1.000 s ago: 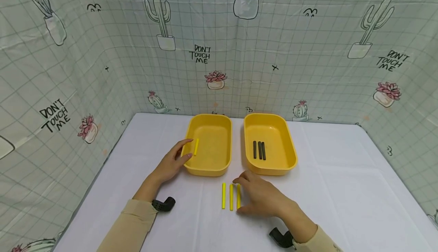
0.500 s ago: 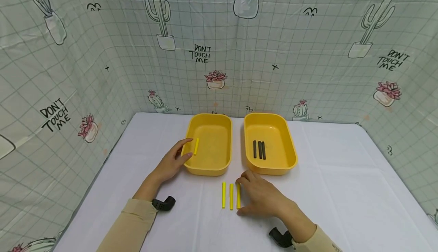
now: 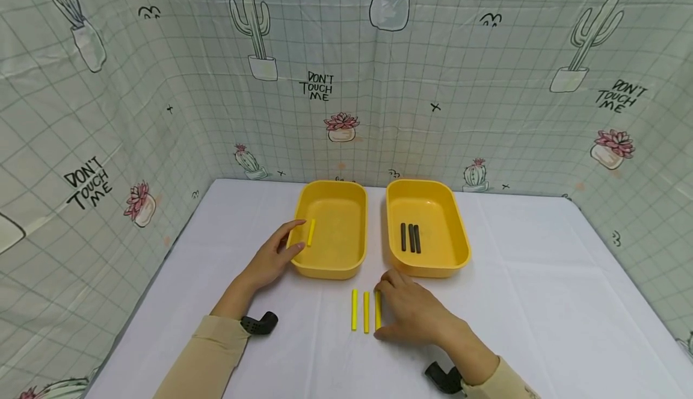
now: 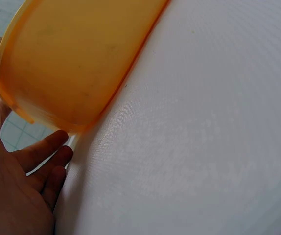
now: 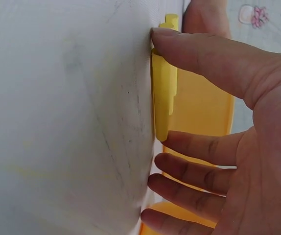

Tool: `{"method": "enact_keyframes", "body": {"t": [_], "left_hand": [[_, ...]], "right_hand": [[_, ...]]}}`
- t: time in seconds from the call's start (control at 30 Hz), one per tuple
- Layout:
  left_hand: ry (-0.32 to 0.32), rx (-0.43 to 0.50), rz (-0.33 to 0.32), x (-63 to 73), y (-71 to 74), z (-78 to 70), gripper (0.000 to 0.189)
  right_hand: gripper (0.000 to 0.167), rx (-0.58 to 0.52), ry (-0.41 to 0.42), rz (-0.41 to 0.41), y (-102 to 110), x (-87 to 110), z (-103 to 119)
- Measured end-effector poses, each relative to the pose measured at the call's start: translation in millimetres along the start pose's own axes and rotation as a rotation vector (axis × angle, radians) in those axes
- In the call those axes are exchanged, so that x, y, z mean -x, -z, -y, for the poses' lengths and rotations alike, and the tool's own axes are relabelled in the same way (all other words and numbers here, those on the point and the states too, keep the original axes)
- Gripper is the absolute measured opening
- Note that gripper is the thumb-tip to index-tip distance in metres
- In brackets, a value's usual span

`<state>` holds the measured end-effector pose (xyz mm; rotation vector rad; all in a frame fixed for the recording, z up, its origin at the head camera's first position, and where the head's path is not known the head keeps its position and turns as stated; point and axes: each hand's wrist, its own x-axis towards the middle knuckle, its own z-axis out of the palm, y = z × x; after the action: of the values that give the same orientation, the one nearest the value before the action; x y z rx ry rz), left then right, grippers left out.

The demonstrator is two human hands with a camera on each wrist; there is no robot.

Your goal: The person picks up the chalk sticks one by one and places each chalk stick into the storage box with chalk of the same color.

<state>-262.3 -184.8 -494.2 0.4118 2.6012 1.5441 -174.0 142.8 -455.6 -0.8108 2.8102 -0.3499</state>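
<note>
My left hand [image 3: 272,256] holds the left rim of a yellow plastic tray [image 3: 338,272], its thumb and a finger reaching over the edge. One yellow stick [image 3: 311,232] lies inside that tray, near the hand. Three more short yellow sticks lie side by side on the white cloth in front: a left one [image 3: 354,310], a middle one [image 3: 366,312] and a right one [image 3: 378,311]. My right hand [image 3: 414,312] pinches the right stick lengthwise, thumb at its near end and index finger at its far end. In the right wrist view this stick [image 5: 162,95] still lies on the cloth.
A second yellow tray [image 3: 461,260] stands to the right, with three black sticks [image 3: 411,238] in it. The white table [image 3: 541,303] extends to both sides. A printed cloth [image 3: 433,140] hangs behind and at the sides.
My right index finger has drawn slightly back, from above the sticks to the far end of the right one. The left hand, trays and sticks have stayed put.
</note>
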Motion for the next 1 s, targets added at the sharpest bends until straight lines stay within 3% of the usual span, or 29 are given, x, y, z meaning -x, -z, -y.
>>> {"method": "enact_keyframes", "body": {"t": [0.67, 1.0], "left_hand": [[0.004, 0.007, -0.008, 2.5, 1.1, -1.0, 0.051], [0.009, 0.014, -0.003, 2.3, -0.7, -1.5, 0.052]], "right_hand": [[0.080, -0.052, -0.057, -0.028, 12, 1.5, 6], [0.077, -0.210, -0.045, -0.075, 24, 4.7, 6]]}}
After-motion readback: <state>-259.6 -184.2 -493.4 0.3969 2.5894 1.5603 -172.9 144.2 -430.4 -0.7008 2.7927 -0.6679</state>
